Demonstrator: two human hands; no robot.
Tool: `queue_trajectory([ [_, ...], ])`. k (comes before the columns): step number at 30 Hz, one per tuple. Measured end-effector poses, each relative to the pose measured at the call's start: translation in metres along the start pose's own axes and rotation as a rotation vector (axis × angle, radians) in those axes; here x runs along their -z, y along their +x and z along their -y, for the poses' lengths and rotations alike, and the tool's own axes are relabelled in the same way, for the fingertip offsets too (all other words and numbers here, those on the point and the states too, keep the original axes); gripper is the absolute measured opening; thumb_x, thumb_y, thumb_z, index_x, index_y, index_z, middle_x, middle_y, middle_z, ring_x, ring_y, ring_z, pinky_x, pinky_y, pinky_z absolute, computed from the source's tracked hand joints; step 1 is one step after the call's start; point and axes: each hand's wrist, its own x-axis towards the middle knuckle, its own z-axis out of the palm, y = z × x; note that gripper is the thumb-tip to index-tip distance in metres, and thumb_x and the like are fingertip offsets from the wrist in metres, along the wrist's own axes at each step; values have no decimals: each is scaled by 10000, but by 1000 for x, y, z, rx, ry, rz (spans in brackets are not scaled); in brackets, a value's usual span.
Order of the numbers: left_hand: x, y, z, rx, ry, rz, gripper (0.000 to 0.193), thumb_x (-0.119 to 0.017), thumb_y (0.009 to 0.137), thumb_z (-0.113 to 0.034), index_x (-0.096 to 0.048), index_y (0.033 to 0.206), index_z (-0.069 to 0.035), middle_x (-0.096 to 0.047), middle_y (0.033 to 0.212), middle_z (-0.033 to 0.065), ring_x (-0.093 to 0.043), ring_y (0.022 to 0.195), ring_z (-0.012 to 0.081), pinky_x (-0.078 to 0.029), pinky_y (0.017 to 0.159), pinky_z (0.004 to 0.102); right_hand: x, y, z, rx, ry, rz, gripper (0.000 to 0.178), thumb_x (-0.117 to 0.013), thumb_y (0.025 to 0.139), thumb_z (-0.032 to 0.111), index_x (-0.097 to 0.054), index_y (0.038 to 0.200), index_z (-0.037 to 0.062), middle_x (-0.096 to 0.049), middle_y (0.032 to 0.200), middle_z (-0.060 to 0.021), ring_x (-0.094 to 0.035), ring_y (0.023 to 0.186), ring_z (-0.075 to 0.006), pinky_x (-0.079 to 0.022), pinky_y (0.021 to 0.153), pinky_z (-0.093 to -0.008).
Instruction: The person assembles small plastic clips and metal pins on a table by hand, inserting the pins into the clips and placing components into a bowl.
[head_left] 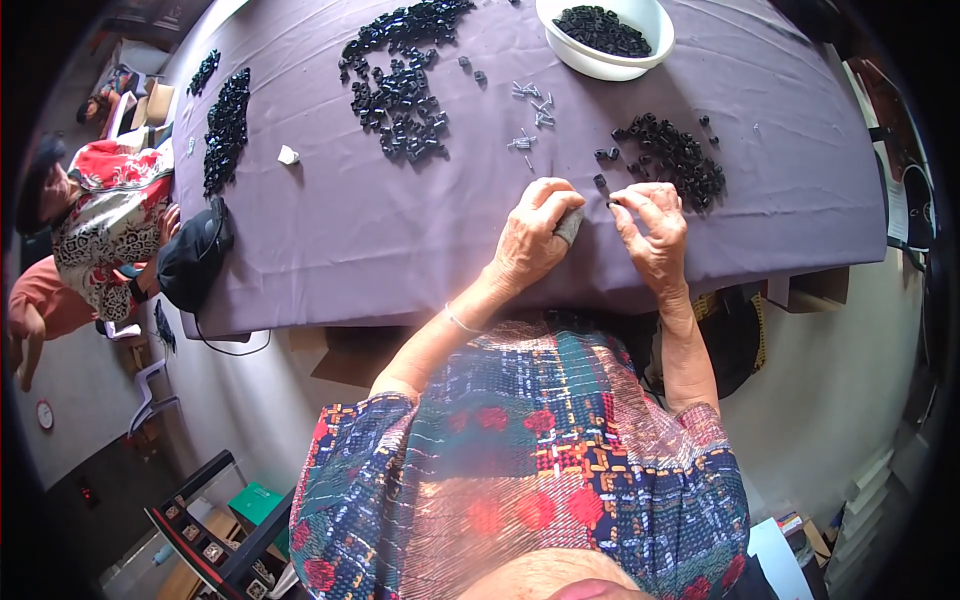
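My left hand [535,235] is closed round a grey rounded object [569,226], mostly hidden by the fingers; its kind I cannot tell. Just to the right, my right hand [655,235] pinches a small black piece [612,204] between thumb and fingertips. Beyond those fingertips a loose black cube-like part [601,182] lies on the purple tablecloth [400,260]. Past my right hand spreads a heap of similar black parts [680,160]. Thin, light-coloured metal pins or screws [522,143] are scattered farther off, in front of my left hand.
A white bowl [608,66] of black parts stands at the far edge. More black heaps lie at the centre [400,110] and left [227,130]. A small white object [288,155] and a black cap [197,255] are on the left, where a person [105,220] sits.
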Motion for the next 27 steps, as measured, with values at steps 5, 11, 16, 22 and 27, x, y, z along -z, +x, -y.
queue_trajectory([
  [5, 17, 2, -14, 726, -971, 39, 204, -665, 851, -52, -616, 1044, -6, -652, 996, 92, -638, 881, 185, -528, 759, 304, -3, -2, 17, 84, 3, -70, 225, -751, 691, 50, -697, 906, 87, -611, 886, -39, -541, 854, -223, -403, 774, -353],
  [11, 32, -13, -1, 892, -1325, 112, 212, -676, 862, -61, -615, 1056, -4, -647, 1012, 78, -628, 867, 140, -524, 745, 262, -26, -11, 36, 215, -88, -46, 317, -755, 656, 62, -695, 968, 51, -605, 906, -60, -555, 863, -235, -406, 756, -367],
  [16, 59, -15, -4, 809, -868, -44, 201, -698, 833, -33, -648, 1027, -17, -663, 931, 24, -598, 835, 76, -493, 741, 219, -23, -2, 36, 235, -27, 6, 332, -712, 688, -22, -664, 1014, 23, -586, 925, -111, -557, 868, -265, -471, 764, -367],
  [22, 93, -12, 52, 324, 132, -191, 185, -702, 798, -11, -671, 975, -55, -677, 857, 42, -613, 731, 118, -501, 700, 235, -9, 31, -18, 88, -353, -52, 242, -681, 762, 20, -666, 1001, 54, -592, 945, -81, -564, 882, -269, -477, 776, -366],
  [27, 100, -17, 74, 292, 304, -204, 210, -691, 773, 6, -672, 972, -60, -610, 944, 83, -615, 814, 188, -512, 703, 313, -15, 49, -25, 143, -384, 223, 213, -685, 769, 67, -672, 980, 92, -589, 924, -65, -573, 896, -246, -465, 807, -378],
])
